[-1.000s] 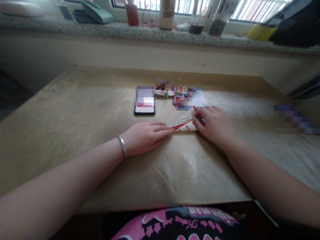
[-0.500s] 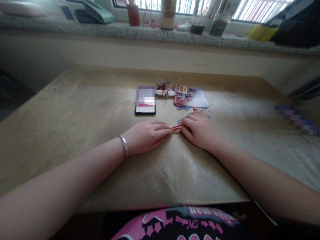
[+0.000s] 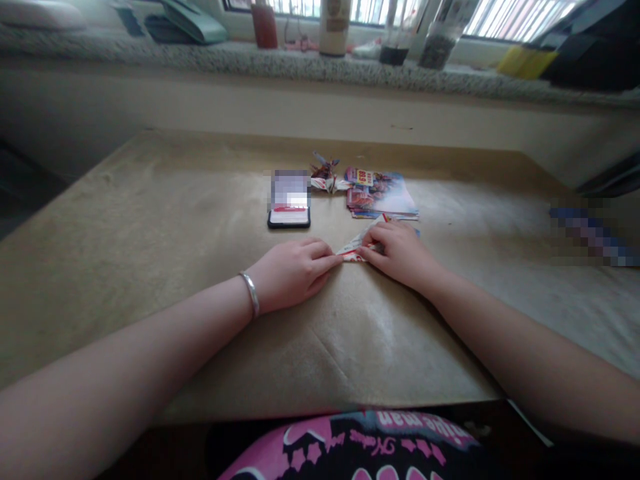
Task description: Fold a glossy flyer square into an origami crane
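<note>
A small piece of folded paper [image 3: 353, 249], white with red print, lies on the table between my hands. My left hand [image 3: 299, 268] rests palm down, its fingertips pressing the paper's left corner, with a silver bangle at the wrist. On the paper's right side my right hand [image 3: 399, 252] is closed, thumb and fingers gripping it and hiding part of it. Just beyond is a stack of printed paper sheets [image 3: 387, 193]. Left of the stack sit folded paper pieces [image 3: 327, 179], one dark and spiky, one white and red.
A phone [image 3: 289, 217] with a blurred screen lies beyond my left hand. The table [image 3: 175, 220] has a tan cover. Bottles and jars [image 3: 334, 30] stand on the granite windowsill [image 3: 280, 65]. A blurred blue item [image 3: 593, 230] is at the far right.
My right hand's fingers have shifted slightly on the paper, and more of its red-printed lower edge shows. My left hand stays at the corner. The view has tilted a little.
</note>
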Demonstrator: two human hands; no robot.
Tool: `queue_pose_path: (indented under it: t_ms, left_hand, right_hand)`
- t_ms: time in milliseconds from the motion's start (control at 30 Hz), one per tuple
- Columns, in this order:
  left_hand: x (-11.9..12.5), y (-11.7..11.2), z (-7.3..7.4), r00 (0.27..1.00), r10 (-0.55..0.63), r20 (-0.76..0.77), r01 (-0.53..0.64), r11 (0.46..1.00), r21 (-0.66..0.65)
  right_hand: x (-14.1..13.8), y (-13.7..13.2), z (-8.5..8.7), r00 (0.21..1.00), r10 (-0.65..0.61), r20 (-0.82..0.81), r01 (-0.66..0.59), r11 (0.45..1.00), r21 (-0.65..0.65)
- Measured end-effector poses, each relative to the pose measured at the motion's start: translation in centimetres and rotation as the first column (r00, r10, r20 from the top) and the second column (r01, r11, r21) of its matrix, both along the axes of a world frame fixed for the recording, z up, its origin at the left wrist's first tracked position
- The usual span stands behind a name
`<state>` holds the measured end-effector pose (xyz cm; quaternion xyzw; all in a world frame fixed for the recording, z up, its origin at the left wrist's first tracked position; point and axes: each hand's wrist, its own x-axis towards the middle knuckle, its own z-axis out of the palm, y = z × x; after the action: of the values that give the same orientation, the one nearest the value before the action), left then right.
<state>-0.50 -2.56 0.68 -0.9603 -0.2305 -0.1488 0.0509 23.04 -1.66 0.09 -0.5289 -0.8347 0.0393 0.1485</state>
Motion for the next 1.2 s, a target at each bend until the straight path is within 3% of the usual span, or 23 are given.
queue_pose_path:
  t_ms: [1200]
  left_hand:
    - [0.39, -0.28, 0.82, 0.994, 0.082, -0.075, -0.076, 0.994, 0.084]
  right_hand:
    - [-0.42, -0.19, 0.12, 0.998, -0.043, 0.036, 0.043, 0.999, 0.007]
